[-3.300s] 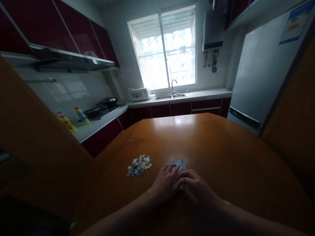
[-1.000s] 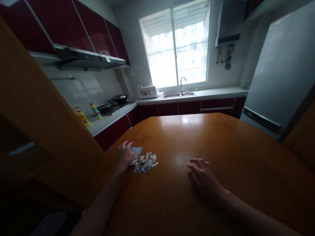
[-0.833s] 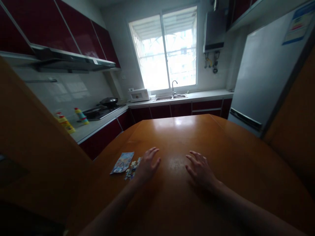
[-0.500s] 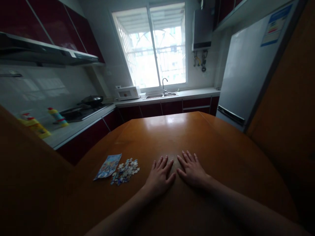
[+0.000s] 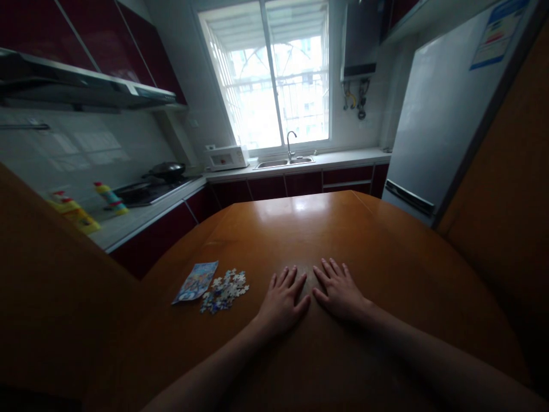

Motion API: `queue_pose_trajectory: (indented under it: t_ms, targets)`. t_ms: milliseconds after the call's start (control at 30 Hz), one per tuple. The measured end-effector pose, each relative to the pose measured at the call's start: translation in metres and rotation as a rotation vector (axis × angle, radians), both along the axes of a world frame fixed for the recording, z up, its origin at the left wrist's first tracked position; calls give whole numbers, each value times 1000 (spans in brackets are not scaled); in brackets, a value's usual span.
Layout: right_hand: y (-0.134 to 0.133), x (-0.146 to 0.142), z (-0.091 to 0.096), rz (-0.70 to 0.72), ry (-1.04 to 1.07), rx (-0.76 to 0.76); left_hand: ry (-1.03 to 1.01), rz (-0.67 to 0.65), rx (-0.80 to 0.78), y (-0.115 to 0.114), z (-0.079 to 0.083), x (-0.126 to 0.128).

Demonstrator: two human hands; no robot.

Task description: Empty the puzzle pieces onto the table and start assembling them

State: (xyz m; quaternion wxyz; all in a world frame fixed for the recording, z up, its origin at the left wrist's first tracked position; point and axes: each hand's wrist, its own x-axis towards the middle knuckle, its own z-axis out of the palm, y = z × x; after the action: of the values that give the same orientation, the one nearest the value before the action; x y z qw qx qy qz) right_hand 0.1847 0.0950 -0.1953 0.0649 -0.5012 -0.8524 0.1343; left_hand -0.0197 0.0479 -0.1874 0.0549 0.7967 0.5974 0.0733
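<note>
My left hand (image 5: 281,302) lies palm down on the brown wooden table (image 5: 309,229), its fingers spread and nothing under them that I can see. Close beside it, my right hand (image 5: 339,290) rests flat as well, fingers apart, touching only the tabletop. A small gap separates the two thumbs. To the left of my left hand is a loose heap of jigsaw puzzle pieces (image 5: 225,290), some pale and some blue. A blue printed picture sheet (image 5: 196,282) lies flat at the heap's left edge.
Beyond the table runs a counter with a sink (image 5: 285,162), a microwave (image 5: 227,158) and, at left, a stove holding a wok (image 5: 167,170). Yellow bottles (image 5: 110,200) stand on the left counter. A tall fridge (image 5: 446,109) is at the right.
The view has shifted slightly, so everything appears a little higher and further right. Both hands stay flat on the table, and the puzzle pieces and sheet have not moved on it.
</note>
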Motion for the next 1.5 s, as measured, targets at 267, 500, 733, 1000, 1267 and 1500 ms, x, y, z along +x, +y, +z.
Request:
queue_pose_trajectory:
  t_ms: [267,500,733,1000,1267,1500]
  targets:
    - [-1,1,1,1,8,11,-57,-21,33,-2,-9,-1]
    - [0,2,-3,4,1,26,-198,67,350,25,3,-47]
    - [2,2,-8,5,-2,46,10,644,286,45,47,-166]
    - [1,1,-4,1,14,29,93,860,-18,42,32,-219]
    - [-8,-3,6,-8,139,88,96,852,115,42,68,-188]
    - [-37,-18,19,148,690,-70,-482,347,139,27,59,-42]
